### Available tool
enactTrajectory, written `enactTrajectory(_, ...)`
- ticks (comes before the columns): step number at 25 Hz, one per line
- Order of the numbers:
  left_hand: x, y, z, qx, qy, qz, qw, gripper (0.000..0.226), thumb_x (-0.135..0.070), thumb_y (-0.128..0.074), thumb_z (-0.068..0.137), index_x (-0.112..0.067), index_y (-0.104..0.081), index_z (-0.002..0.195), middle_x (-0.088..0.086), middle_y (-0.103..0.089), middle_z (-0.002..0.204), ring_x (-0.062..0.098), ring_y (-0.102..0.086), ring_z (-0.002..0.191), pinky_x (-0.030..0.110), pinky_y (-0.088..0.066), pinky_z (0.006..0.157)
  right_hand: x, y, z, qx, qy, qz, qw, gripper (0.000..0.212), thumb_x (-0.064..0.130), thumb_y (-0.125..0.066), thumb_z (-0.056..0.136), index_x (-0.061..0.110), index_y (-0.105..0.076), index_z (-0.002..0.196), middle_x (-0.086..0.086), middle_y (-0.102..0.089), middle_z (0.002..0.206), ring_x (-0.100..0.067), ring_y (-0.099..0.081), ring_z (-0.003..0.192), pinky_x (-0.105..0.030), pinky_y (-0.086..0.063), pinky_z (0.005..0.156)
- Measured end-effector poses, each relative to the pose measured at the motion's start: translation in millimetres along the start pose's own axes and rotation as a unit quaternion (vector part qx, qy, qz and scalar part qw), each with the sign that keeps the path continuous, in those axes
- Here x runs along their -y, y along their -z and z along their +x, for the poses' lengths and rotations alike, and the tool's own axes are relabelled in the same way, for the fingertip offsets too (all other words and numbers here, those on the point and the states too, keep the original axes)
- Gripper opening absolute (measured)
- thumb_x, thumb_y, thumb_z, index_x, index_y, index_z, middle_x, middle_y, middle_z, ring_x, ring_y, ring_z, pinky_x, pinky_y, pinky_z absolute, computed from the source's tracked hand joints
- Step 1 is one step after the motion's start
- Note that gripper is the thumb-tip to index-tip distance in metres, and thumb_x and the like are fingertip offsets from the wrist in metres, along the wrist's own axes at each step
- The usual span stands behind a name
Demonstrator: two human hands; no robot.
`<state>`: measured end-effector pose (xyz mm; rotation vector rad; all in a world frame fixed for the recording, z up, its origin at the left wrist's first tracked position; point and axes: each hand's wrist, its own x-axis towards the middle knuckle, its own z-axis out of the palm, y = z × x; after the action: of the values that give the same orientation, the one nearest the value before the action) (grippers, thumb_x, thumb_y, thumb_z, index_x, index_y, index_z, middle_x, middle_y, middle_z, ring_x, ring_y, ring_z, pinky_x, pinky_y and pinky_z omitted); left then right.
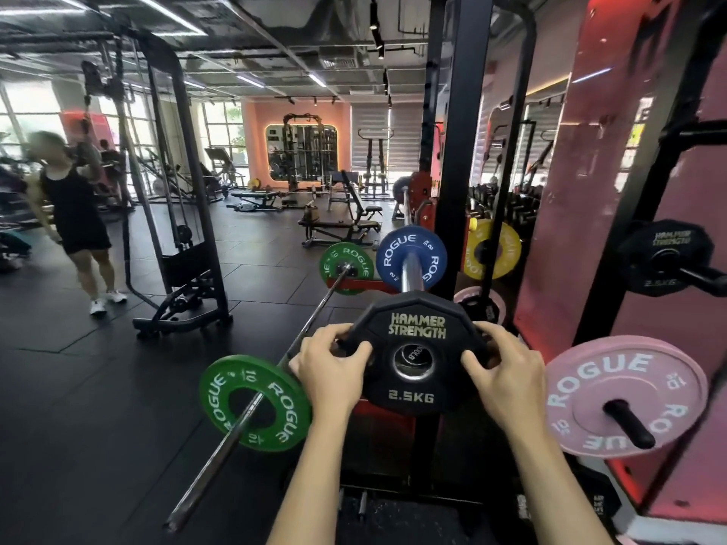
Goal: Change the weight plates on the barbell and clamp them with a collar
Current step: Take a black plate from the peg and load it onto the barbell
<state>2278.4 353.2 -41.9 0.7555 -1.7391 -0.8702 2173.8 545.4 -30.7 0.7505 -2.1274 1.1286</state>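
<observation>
A black Hammer Strength 2.5 kg plate (413, 387) sits in front of me, its hole over the end of the chrome barbell sleeve (412, 273). My left hand (328, 371) grips its left edge and my right hand (505, 371) grips its right edge, thumbs on the face. Farther along the same sleeve sits a blue Rogue plate (393, 251). I see no collar.
A thinner bar (220, 446) with two green Rogue plates (220, 391) runs diagonally at the left. A pink Rogue plate (598, 375) and a black plate (665, 239) hang on rack pegs at the right, a yellow plate (507, 245) behind. A person (74, 214) stands far left.
</observation>
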Motion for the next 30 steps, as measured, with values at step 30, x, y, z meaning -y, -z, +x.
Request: enactTrajectory(30, 24.4, -25.5, 16.6, 0.051, -0.129, 0.016, 0.990, 0.055, -0.057, -0.066, 0.076, -0.031, -0.055, 0.124, -0.014, -0.057, 0.111, 0.008, -0.049, 0.104, 0.031, -0.026, 0.097, -5.9, -30.2, -3.7, 0.007, -0.073, -0.065, 0.995, 0.065, 0.045, -0.067, 0.082, 0.021, -0.046, 0.139, -0.002, -0.058, 0.113, -0.021, -0.051, 0.108, -0.045, -0.046, 0.091)
